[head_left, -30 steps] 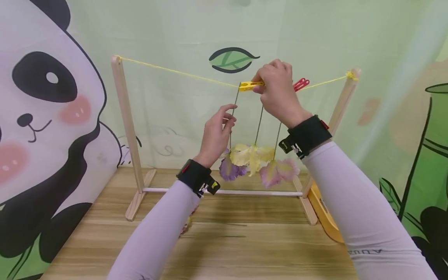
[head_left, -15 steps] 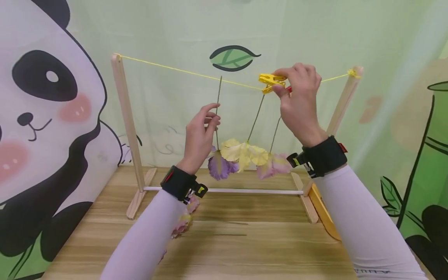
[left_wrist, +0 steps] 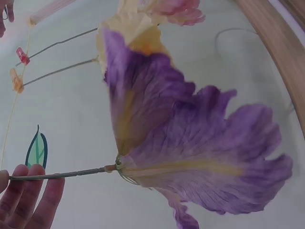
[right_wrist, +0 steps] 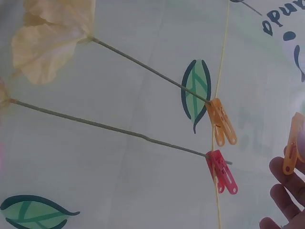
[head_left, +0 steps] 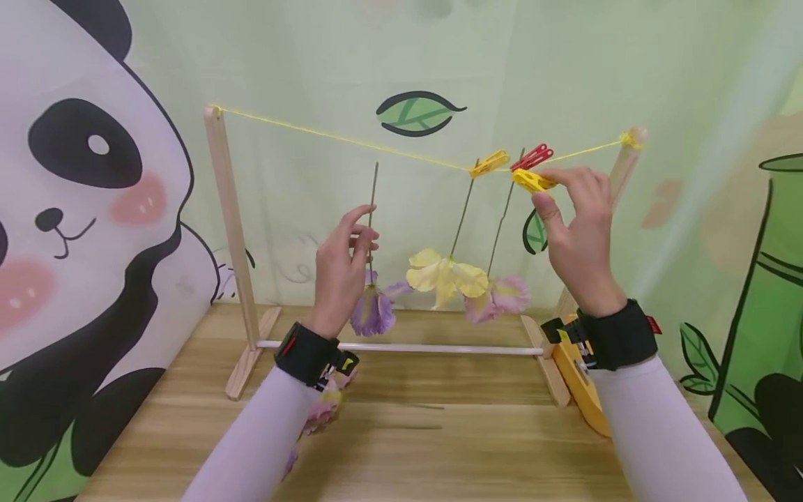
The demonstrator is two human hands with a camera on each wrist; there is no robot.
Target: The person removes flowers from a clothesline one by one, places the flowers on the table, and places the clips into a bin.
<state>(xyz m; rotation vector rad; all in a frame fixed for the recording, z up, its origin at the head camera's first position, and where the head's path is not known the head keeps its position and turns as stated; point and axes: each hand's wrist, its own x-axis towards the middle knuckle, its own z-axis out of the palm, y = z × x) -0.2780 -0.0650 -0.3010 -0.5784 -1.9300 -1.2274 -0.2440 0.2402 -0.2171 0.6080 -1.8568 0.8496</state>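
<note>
My left hand (head_left: pixel 339 275) pinches the thin stem of a purple artificial flower (head_left: pixel 374 312), which hangs bloom down; the stem's top end stands just below the yellow string (head_left: pixel 345 138). In the left wrist view the purple bloom (left_wrist: pixel 205 162) spreads large, with fingertips at its stem. My right hand (head_left: pixel 583 240) pinches a yellow clothespin (head_left: pixel 532 182) in front of the string at the right. A second yellow clothespin (head_left: pixel 489 164) clips a yellow flower (head_left: pixel 447 273) to the string. Beside it a red clothespin (head_left: pixel 532 157) holds a pink flower (head_left: pixel 498 298).
The string runs between two wooden posts (head_left: pixel 233 223) joined low down by a white rod (head_left: pixel 439 348). More pink flowers (head_left: pixel 323 411) lie on the wooden table (head_left: pixel 489 453), partly under my left arm. A yellow-orange tray (head_left: pixel 580 390) stands behind my right forearm.
My right hand has moved right and down with its yellow clothespin, uncovering the clothespins on the string. My left hand has moved left and slightly down with the purple flower.
</note>
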